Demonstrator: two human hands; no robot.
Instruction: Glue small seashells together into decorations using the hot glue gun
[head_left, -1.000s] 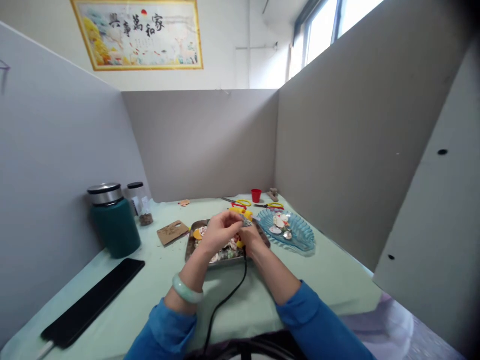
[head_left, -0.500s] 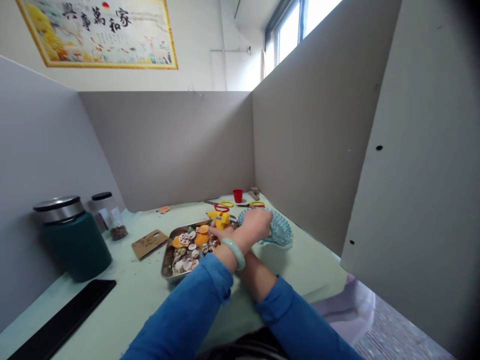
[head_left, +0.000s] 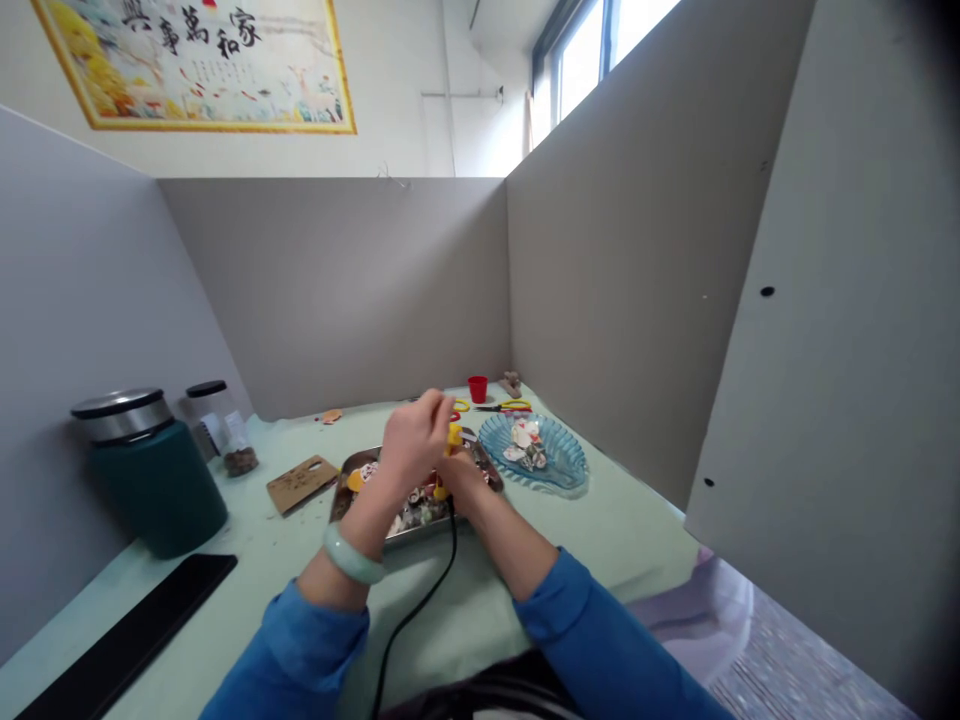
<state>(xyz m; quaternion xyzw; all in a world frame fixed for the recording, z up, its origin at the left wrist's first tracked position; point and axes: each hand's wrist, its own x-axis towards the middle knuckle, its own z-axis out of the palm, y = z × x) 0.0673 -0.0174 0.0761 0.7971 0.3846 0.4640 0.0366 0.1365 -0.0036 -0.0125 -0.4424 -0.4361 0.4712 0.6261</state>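
Note:
My right hand (head_left: 465, 480) is wrapped round a yellow glue gun (head_left: 454, 437), which has a black cord trailing toward me. Beside the gun's upper end, my left hand (head_left: 417, 435), with a pale green bangle at the wrist, has its fingers pinched together; what they hold, if anything, is too small to make out. Both hands are over a metal tray (head_left: 412, 536) of shells and orange pieces. A cluster of shells (head_left: 527, 444) sits in the blue scalloped glass dish (head_left: 571, 463) to the right.
A brown card (head_left: 302, 484), a teal flask (head_left: 159, 485), a jar (head_left: 234, 430) and a black slab (head_left: 127, 640) stand or lie at left. Behind are a red cup (head_left: 478, 389) and scissors (head_left: 514, 406). Grey partitions enclose the table.
My left hand has moved left from the blue dish to beside the glue gun, uncrossing my arms. The gun is now more upright, and the shell cluster in the dish has come into view.

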